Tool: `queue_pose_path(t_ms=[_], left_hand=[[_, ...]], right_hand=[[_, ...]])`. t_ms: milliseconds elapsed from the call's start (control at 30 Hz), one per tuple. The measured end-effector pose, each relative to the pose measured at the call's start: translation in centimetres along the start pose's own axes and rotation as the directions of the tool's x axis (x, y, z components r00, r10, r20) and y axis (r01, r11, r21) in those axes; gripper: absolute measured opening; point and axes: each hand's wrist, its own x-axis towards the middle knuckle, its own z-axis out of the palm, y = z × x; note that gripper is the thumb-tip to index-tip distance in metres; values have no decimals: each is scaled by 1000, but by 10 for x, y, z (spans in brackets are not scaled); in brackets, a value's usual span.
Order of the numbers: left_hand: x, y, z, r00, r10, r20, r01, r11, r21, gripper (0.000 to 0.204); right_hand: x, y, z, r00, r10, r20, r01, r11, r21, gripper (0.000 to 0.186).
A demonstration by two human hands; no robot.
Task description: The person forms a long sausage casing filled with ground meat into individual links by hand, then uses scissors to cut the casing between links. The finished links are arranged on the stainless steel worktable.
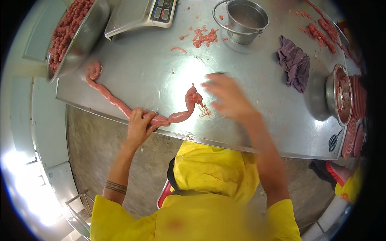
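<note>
Gripping: your left hand (140,124), round one sausage (108,95)
Spread: your right hand (227,94), blurred
Containers: three; meat-filled basin (86,48) left of scale (130,15), bucket (242,37) and meat-smeared bowl (331,94) right

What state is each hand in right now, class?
Left hand: closed around the sausage.
Right hand: open, blurred; whether it holds anything cannot be told.

Pink-red sausage (161,120) against a silver-grey table (140,76).
Cloth (292,64), muted purple; clothing (213,164), bright yellow; bucket (243,38), silver; scissors (333,142), dark; left forearm (125,162), ringed by a dark patterned band (116,187).
</note>
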Motion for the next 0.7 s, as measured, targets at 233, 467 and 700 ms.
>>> queue_pose_path(t_ms=[233,467,700], left_hand=[[46,7,-80,715,-233,660,472,856,-209,28],[170,63,-165,792,343,506,103,741,-663,29],[313,134,-38,884,346,316,-75,770,-634,38]], right_hand=[[50,-30,27,963,-178,204,217,958,-187,16],[-11,-30,-56,932,360,-49,-347,923,168,23],[-82,1,-62,632,747,205,-442,130,888,32]])
